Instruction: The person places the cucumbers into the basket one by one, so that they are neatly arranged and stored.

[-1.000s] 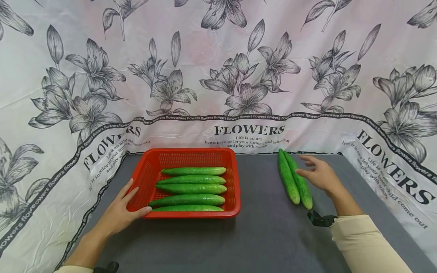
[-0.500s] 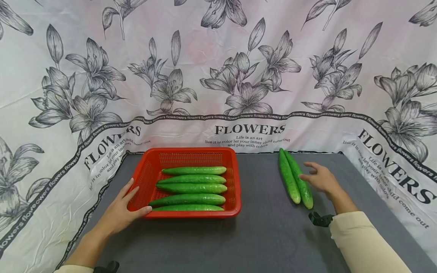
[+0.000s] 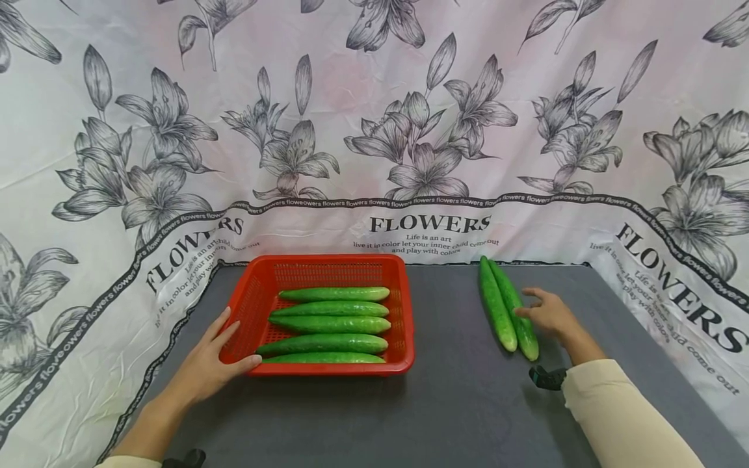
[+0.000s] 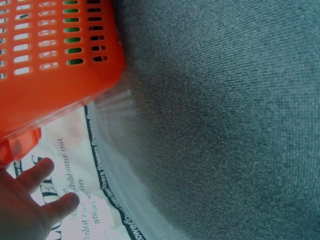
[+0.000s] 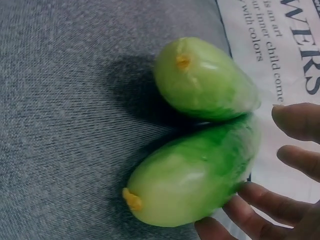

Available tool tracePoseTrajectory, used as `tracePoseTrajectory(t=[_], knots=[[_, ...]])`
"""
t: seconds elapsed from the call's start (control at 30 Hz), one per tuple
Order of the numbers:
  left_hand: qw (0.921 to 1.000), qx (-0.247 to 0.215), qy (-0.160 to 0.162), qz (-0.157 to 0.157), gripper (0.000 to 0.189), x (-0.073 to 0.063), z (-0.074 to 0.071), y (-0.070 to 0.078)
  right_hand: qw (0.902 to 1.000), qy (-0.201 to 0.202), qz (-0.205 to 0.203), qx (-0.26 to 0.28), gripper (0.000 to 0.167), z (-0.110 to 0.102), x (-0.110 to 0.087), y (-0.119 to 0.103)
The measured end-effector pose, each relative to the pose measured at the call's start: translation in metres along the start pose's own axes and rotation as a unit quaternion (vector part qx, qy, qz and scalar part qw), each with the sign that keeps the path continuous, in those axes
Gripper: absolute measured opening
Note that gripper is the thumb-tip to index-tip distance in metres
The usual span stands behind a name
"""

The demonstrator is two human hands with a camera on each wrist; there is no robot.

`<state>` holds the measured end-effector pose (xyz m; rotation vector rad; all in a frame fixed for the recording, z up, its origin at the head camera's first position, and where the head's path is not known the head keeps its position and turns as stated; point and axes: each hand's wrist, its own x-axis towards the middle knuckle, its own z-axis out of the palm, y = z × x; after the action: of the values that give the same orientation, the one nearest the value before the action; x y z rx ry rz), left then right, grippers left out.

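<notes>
In the head view, a red plastic basket (image 3: 328,369) holds several green cucumbers (image 3: 333,294) lying side by side. My left hand (image 3: 207,367) is at its front left corner, fingers spread along the left side and thumb laid at the rim. The left wrist view shows two fingers (image 4: 37,175) of it apart, beside the basket wall (image 4: 50,90). To the right, two cucumbers lie lengthwise together, a left one (image 3: 497,312) and a right one (image 3: 515,305). My right hand (image 3: 550,315) reaches over the right cucumber (image 5: 195,175), fingertips close along its outer side, thumb above.
A dark grey cloth-covered table (image 3: 450,390) carries everything. Behind and at both sides hangs a white curtain (image 3: 421,162) printed with flowers and lettering, meeting the table's far edge just behind the basket and the cucumbers.
My right hand has come down and nearer along the right cucumber, its fingers lower beside it. The left hand, the basket and the cucumbers keep their places.
</notes>
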<state>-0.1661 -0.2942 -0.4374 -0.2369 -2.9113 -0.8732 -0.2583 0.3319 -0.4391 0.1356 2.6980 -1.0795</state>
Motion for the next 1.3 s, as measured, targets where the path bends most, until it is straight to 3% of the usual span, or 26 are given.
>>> tracePoseTrajectory(t=[0.57, 1.03, 1.3], knots=[[1.0000, -0.004, 0.003, 0.002, 0.090, 0.001, 0.003, -0.003, 0.9998, 0.004, 0.019, -0.001, 0.072, 0.010, 0.005, 0.004], [1.0000, -0.004, 0.004, -0.001, 0.091, 0.002, 0.003, -0.003, 0.9975, 0.052, 0.048, -0.002, 0.069, 0.012, 0.005, 0.007], [1.0000, -0.006, 0.004, -0.002, 0.090, 0.001, 0.002, -0.003, 0.9974, 0.063, 0.035, -0.006, 0.070, 0.005, 0.000, 0.005]])
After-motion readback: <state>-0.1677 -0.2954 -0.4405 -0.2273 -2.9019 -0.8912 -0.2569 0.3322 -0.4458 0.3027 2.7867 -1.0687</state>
